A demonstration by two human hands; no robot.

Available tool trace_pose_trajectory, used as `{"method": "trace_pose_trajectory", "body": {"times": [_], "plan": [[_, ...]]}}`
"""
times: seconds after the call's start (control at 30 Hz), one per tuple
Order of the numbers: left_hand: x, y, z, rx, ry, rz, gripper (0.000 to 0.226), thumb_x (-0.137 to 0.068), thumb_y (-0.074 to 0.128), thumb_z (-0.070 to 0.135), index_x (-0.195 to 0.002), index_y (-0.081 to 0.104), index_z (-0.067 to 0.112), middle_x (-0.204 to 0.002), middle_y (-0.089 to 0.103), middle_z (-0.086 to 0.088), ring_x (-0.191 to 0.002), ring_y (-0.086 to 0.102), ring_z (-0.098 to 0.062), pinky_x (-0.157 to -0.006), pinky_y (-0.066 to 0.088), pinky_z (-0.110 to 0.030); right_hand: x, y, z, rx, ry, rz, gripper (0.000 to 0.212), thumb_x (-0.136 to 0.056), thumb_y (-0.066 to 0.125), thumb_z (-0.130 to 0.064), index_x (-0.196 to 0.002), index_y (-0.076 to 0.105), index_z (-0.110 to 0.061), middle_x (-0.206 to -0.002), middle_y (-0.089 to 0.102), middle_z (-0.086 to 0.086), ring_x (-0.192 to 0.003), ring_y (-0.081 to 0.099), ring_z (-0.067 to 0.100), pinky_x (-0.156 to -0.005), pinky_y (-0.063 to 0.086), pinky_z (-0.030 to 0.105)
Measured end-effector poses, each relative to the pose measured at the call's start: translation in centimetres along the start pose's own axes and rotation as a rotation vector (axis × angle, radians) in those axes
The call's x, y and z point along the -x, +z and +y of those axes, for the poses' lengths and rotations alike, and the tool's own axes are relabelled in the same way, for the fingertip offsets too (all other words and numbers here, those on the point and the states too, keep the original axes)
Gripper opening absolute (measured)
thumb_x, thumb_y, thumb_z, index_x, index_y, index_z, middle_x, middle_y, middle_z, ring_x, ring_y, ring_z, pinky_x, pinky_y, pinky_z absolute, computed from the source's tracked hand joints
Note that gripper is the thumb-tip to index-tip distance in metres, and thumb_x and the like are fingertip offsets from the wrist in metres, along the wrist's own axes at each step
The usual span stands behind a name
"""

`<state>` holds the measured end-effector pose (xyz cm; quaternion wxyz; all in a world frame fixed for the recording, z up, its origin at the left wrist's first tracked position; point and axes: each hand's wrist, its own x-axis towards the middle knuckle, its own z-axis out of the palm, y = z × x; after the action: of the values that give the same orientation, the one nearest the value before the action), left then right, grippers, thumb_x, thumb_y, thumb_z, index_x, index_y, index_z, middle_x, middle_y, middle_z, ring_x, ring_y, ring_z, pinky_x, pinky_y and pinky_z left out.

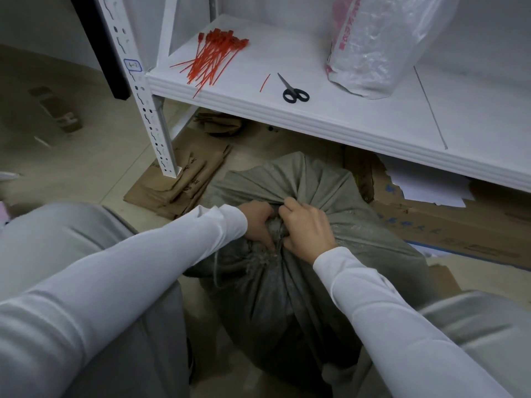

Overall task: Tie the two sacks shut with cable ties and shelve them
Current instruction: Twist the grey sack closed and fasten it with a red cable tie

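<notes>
A grey woven sack (290, 285) stands on the floor between my knees, its mouth bunched into a neck. My left hand (258, 222) and my right hand (307, 228) both clutch that gathered neck from either side. A white sack with pink print (373, 44) stands upright on the white shelf (344, 122) at the right. A bundle of red cable ties (214, 58) lies at the shelf's left end. One cut red tie piece (265, 82) lies beside black-handled scissors (293, 89). No tie shows on the grey sack's neck.
The shelf's white perforated upright (143, 99) stands to the left. Flattened brown cardboard (184, 182) lies under the shelf and on the floor. A cardboard box with blue print (448, 225) sits under the shelf at the right. My grey-trousered knees frame the sack.
</notes>
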<state>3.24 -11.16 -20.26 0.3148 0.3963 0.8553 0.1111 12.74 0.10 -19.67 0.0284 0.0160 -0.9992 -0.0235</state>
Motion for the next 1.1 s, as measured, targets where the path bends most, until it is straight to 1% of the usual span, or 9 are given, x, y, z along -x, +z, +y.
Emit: {"method": "trace_pose_trajectory", "body": {"times": [0.07, 0.13, 0.23, 0.33, 0.43, 0.53, 0.73, 0.93, 1.1], "plan": [[0.1, 0.5, 0.7, -0.234, -0.001, 0.106, 0.049, -0.079, 0.069, 0.035, -0.121, 0.056, 0.014, -0.117, 0.062, -0.009, -0.103, 0.061, -0.029, -0.084, 0.050, -0.035, -0.4, -0.3, 0.8, -0.045, -0.011, -0.011, 0.029, -0.070, 0.076, -0.022, -0.093, 0.061, -0.010, -0.103, 0.055, 0.009, -0.076, 0.061, 0.036, -0.054, 0.035, 0.035], [0.3, 1.0, 1.4, -0.513, 0.041, 0.242, 0.032, -0.089, 0.053, 0.027, -0.118, 0.053, 0.013, -0.109, 0.064, -0.008, -0.095, 0.063, -0.030, -0.071, 0.044, -0.035, -0.8, -1.0, 1.7, -0.167, -0.008, -0.081, 0.029, -0.076, 0.072, -0.030, -0.097, 0.061, -0.013, -0.105, 0.051, 0.006, -0.084, 0.059, 0.033, -0.062, 0.039, 0.036], [0.1, 1.4, 1.5, -0.738, 0.057, 0.322, 0.032, -0.095, 0.042, 0.019, -0.125, 0.046, 0.009, -0.113, 0.064, -0.008, -0.102, 0.061, -0.029, -0.078, 0.040, -0.036, -1.1, -1.7, 3.1, -0.383, 0.011, -0.178, 0.036, -0.069, 0.079, -0.024, -0.102, 0.066, -0.018, -0.102, 0.046, 0.000, -0.090, 0.054, 0.020, -0.073, 0.041, 0.029], [-0.2, 1.8, 1.4, -0.816, 0.055, 0.392, 0.028, -0.097, 0.035, 0.014, -0.120, 0.047, 0.005, -0.113, 0.063, -0.011, -0.105, 0.058, -0.030, -0.084, 0.038, -0.037, -0.9, -1.6, 3.5, -0.409, 0.021, -0.194, 0.043, -0.070, 0.080, -0.021, -0.111, 0.065, -0.017, -0.112, 0.042, -0.003, -0.091, 0.048, 0.012, -0.078, 0.040, 0.024], [0.0, 2.7, 1.3, -0.802, 0.050, 0.416, 0.024, -0.097, 0.033, 0.012, -0.114, 0.048, 0.004, -0.111, 0.062, -0.012, -0.103, 0.057, -0.030, -0.085, 0.037, -0.037, -0.6, -0.8, 2.5, -0.383, 0.054, -0.171, 0.034, -0.075, 0.076, -0.017, -0.107, 0.064, -0.015, -0.113, 0.043, -0.001, -0.090, 0.055, 0.019, -0.081, 0.049, 0.036], [0.0, 3.7, 0.9, -0.730, -0.012, 0.370, 0.024, -0.095, 0.038, 0.017, -0.115, 0.046, 0.007, -0.114, 0.061, -0.012, -0.105, 0.054, -0.029, -0.087, 0.035, -0.037, -0.3, 0.0, 1.3, -0.270, 0.075, -0.177, 0.025, -0.079, 0.071, -0.017, -0.101, 0.059, -0.015, -0.114, 0.041, 0.003, -0.087, 0.059, 0.033, -0.076, 0.051, 0.047], [0.5, 2.8, 0.8, -0.609, -0.117, 0.138, 0.074, -0.077, 0.060, 0.055, -0.132, 0.036, 0.012, -0.134, 0.048, -0.009, -0.123, 0.041, -0.030, -0.100, 0.030, -0.045, -0.3, 0.9, -0.2, -0.137, 0.088, -0.186, 0.022, -0.084, 0.063, -0.010, -0.104, 0.055, -0.009, -0.122, 0.037, 0.007, -0.085, 0.059, 0.038, -0.062, 0.043, 0.040], [1.3, 0.4, 1.4, -0.600, -0.105, 0.191, 0.070, -0.079, 0.056, 0.058, -0.133, 0.043, 0.016, -0.134, 0.048, -0.009, -0.124, 0.040, -0.031, -0.103, 0.030, -0.049, -1.4, -0.8, -0.3, -0.124, 0.099, -0.203, 0.017, -0.083, 0.062, -0.012, -0.100, 0.060, -0.012, -0.116, 0.040, 0.008, -0.084, 0.058, 0.037, -0.062, 0.040, 0.039], [1.7, -1.1, 1.6, -0.567, -0.076, 0.208, 0.065, -0.077, 0.056, 0.063, -0.127, 0.050, 0.023, -0.128, 0.055, -0.005, -0.120, 0.046, -0.030, -0.101, 0.031, -0.048, -2.5, -3.2, 0.2, -0.135, 0.117, -0.255, 0.026, -0.084, 0.061, -0.009, -0.109, 0.065, -0.014, -0.116, 0.047, 0.009, -0.096, 0.059, 0.035, -0.079, 0.050, 0.043]]}}
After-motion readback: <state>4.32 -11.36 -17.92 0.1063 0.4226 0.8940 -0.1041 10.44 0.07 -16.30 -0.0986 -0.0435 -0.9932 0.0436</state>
